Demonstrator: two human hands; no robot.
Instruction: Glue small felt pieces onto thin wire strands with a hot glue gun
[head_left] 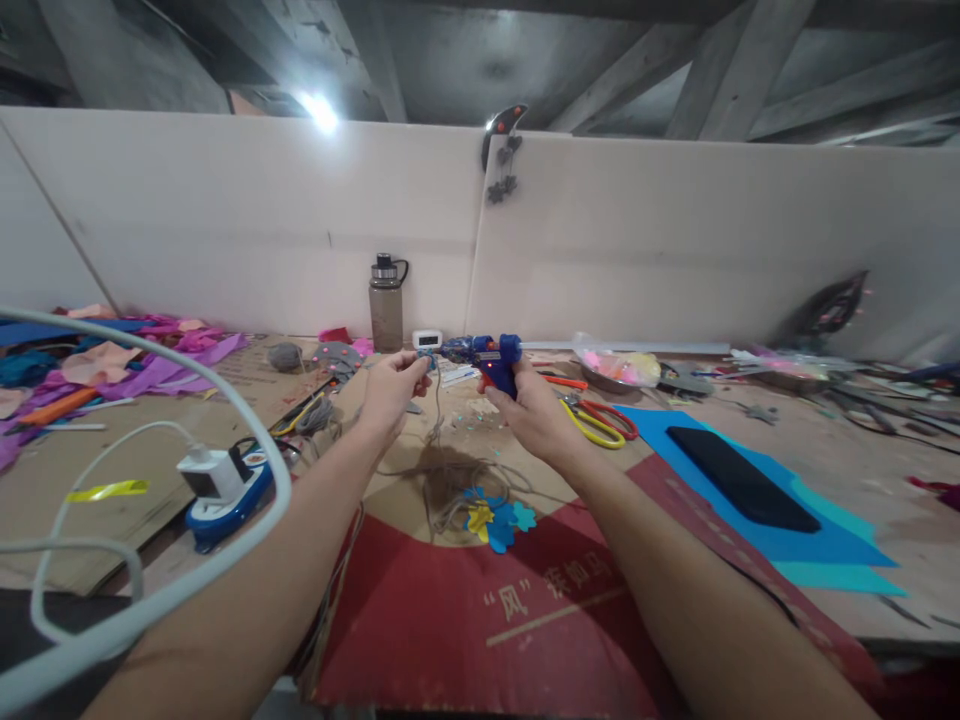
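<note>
The cardboard sheet point(420, 640), red on the near side and tan beyond, serves as reference. The blue glue gun point(491, 352) is held above the far part of the cardboard sheet, nozzle directed left. The right hand point(534, 408) is closed around its grip; whether the trigger is pressed cannot be determined. The left hand point(394, 396), above the cardboard sheet's far left part, has thumb and forefinger pinched on a small blue piece point(427, 359) just at the nozzle; contact between the two cannot be confirmed. Grey cord point(438, 405) hangs below that piece and lies in loops on the cardboard sheet. Blue and yellow cut-out shapes point(501, 535) lie at its middle, touching the cord. Right of the cardboard sheet, a black phone point(739, 475) rests on blue sheets point(832, 535). Left of it sits a blue-and-white power strip point(225, 515). Beyond it, a bottle point(387, 315) stands upright.
</note>
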